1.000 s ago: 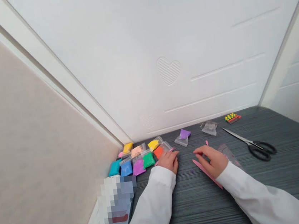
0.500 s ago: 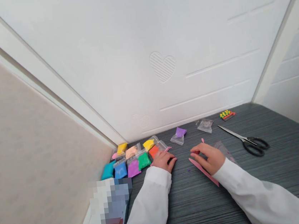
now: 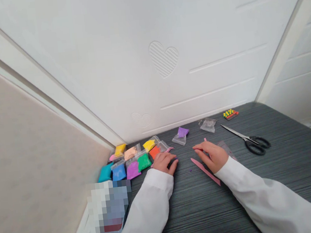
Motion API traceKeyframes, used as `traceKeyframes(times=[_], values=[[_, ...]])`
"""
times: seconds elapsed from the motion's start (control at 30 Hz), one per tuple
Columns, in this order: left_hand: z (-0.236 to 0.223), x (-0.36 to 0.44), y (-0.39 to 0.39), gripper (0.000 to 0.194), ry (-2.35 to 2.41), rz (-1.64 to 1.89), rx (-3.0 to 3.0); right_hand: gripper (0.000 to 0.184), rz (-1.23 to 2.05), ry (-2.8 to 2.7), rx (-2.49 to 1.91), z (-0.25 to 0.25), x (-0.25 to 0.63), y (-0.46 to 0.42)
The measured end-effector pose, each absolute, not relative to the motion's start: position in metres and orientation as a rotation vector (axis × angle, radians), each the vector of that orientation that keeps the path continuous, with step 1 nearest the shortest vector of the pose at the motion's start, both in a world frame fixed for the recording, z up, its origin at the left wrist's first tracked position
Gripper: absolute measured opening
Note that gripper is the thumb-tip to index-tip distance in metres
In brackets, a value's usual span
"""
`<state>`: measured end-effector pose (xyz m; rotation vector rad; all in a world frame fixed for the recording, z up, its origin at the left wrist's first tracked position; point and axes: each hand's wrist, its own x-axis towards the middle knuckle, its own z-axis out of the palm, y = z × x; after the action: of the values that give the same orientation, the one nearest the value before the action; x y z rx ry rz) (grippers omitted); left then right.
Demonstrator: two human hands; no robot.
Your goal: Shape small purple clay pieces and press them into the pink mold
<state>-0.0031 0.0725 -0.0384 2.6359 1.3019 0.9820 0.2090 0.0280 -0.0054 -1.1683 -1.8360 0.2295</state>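
My left hand (image 3: 164, 162) rests low over the table beside the clay packets, its thumb and fingertips closed around a tiny purple clay bit (image 3: 176, 158). To the right, my right hand (image 3: 212, 155) hovers with thumb and index fingertip brought together; whatever may be between them is too small to make out. Under and left of that hand lies a pink plastic clay knife (image 3: 206, 171). A purple crumb (image 3: 190, 170) sits on the tabletop between both hands. Beyond them is an opened bag of purple clay (image 3: 182, 132).
Bagged clay in several colours, including green (image 3: 144, 162) and blue (image 3: 118, 172), lies at left. Scissors (image 3: 246, 139) lie at right. Behind are a clear bag (image 3: 208, 124) and a small red, yellow and green piece (image 3: 230, 114). A blurred packet (image 3: 111, 218) is at front left.
The view has shifted slightly, moving everything up and left. My right hand's fingers have straightened somewhat. A purple bit now shows at my left fingertips.
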Motion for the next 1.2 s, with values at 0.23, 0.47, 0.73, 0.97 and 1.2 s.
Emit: traceKeyframes(times=[0.23,0.47,0.73,0.97,1.2], values=[[-0.035,0.012,0.050,0.023,1.118,0.873,2.705,0.009,0.248,-1.818,-1.252,-0.004,0.208,0.027],[-0.039,0.023,0.044,0.016,1.208,0.783,2.675,0.022,0.258,-1.848,-1.228,-0.007,0.210,0.028],[-0.041,0.018,0.046,0.014,1.151,0.911,2.624,0.022,0.251,-1.825,-1.252,-0.011,0.209,0.028],[-0.051,0.002,0.043,0.011,1.150,1.090,2.587,0.009,0.255,-1.865,-1.324,-0.013,0.204,0.024],[-0.045,-0.025,0.054,0.009,1.139,1.155,2.590,0.016,0.266,-2.084,-1.231,-0.011,0.199,0.018]])
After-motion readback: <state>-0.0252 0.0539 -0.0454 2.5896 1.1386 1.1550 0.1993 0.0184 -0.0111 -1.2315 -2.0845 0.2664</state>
